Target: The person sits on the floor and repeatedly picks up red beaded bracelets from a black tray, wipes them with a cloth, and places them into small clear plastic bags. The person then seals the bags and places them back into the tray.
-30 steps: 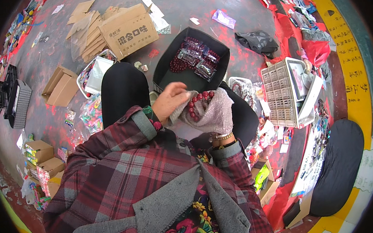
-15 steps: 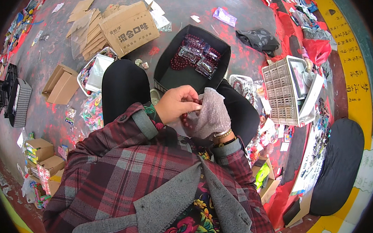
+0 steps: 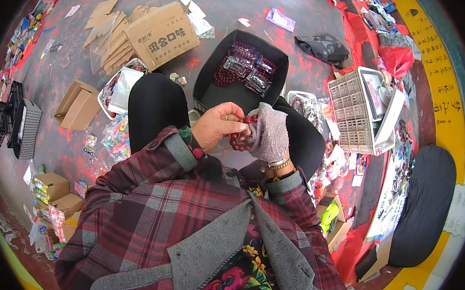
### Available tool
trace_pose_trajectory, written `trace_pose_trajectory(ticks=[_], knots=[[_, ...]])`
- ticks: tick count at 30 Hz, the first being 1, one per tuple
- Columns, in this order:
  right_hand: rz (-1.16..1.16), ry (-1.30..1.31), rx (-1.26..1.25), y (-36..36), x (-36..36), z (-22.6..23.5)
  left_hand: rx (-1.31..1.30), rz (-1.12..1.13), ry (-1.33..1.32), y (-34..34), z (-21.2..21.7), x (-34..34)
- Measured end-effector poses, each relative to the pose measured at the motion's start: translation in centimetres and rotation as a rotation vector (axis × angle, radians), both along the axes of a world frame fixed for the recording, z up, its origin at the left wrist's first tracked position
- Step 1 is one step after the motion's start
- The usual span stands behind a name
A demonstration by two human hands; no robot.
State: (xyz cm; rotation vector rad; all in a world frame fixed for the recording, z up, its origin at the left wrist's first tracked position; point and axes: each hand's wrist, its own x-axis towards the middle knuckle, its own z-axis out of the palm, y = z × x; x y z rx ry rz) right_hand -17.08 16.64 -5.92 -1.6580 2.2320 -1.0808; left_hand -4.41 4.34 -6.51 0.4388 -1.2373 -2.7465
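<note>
A string of dark red round beads [image 3: 237, 140] hangs between my two hands. My left hand [image 3: 219, 125], bare with a ring on one finger, pinches the strand with thumb and fingers. A fuzzy pinkish-grey cloth [image 3: 271, 133] covers most of my right hand [image 3: 279, 166], which shows bracelets at the wrist and is pressed close against the beads. Its fingers are mostly hidden under the cloth. Beyond my hands, a black open bin [image 3: 207, 89] holds more red beads [image 3: 223, 76] and several small clear packets [image 3: 258, 83].
Flattened cardboard and a carton [image 3: 161, 35] lie at the far left. A white basket [image 3: 105, 102] stands beside my left knee. To the right are a cream plastic crate [image 3: 347, 110] and a black bag [image 3: 322, 50]. A long black cushion [image 3: 423, 207] lies at the lower right.
My cloth-covered right hand has turned more upright and shifted slightly right. More of the bead strand shows between the hands, and the left hand's fingers have moved a little.
</note>
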Motion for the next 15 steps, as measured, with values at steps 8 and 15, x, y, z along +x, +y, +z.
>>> trace_pose_trajectory(ticks=[8, 15], knots=[[0.073, 0.269, 0.086, -0.7, -0.1, 0.5, 0.087, -0.058, -0.038, -0.2, -0.9, 0.0], [0.208, 0.094, -0.023, -0.2, 0.2, 0.4, 0.230, -0.028, 0.080, -0.3, 0.2, 0.3]])
